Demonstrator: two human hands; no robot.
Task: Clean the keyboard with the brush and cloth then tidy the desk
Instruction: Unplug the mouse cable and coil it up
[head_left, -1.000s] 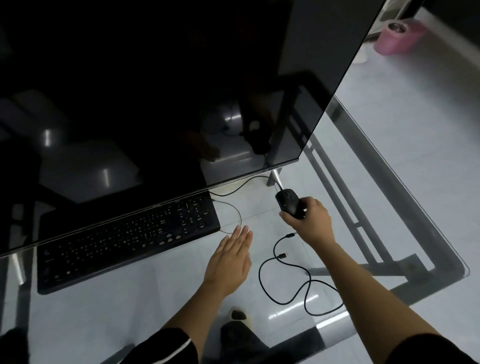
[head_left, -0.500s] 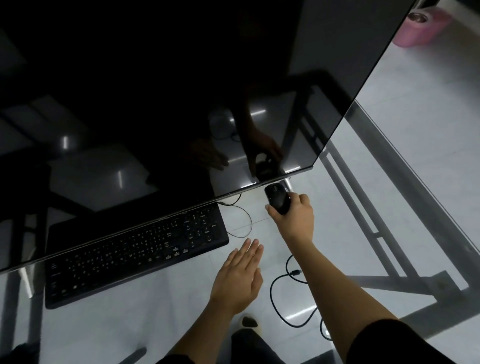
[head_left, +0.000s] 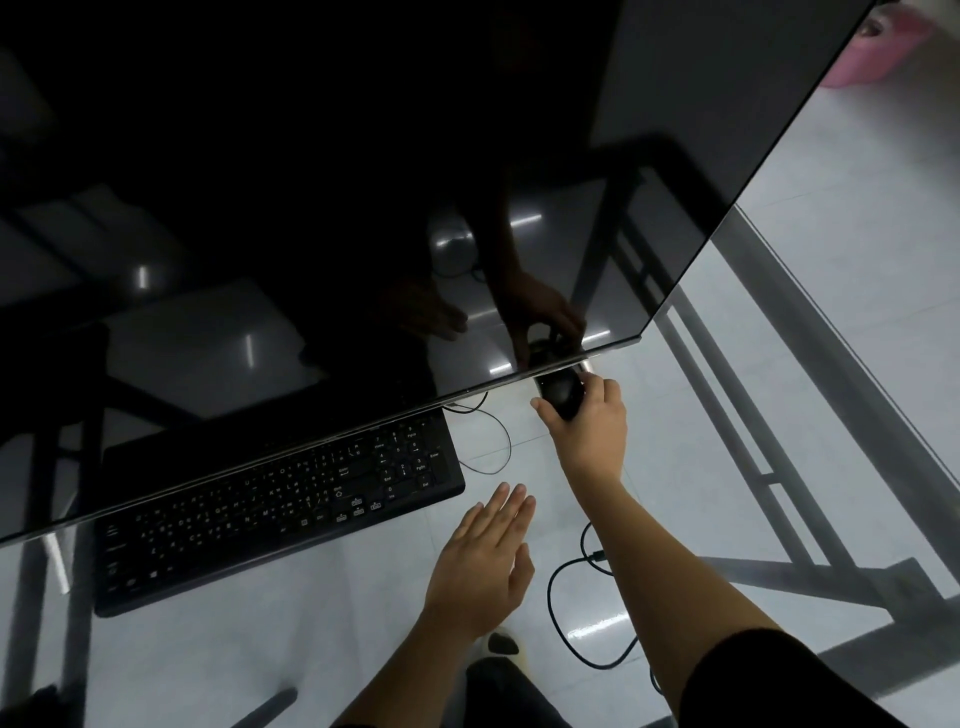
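A black keyboard (head_left: 280, 504) lies on the glass desk (head_left: 701, 415), its back edge tucked under the big dark monitor (head_left: 311, 208). My right hand (head_left: 589, 431) grips a black mouse (head_left: 560, 391) right at the monitor's lower right edge. My left hand (head_left: 483, 564) hovers flat with straight fingers just right of the keyboard's near corner, holding nothing. No brush or cloth is in view.
A thin wire (head_left: 493, 441) curls between keyboard and mouse. A loose black cable (head_left: 566, 618) loops on the glass under my right forearm. A pink tub (head_left: 872, 47) stands on the tiled floor at the top right. The desk's right edge runs diagonally.
My right hand has pushed the mouse away from me, up to the monitor's bottom edge. My left hand stays flat and open beside the keyboard.
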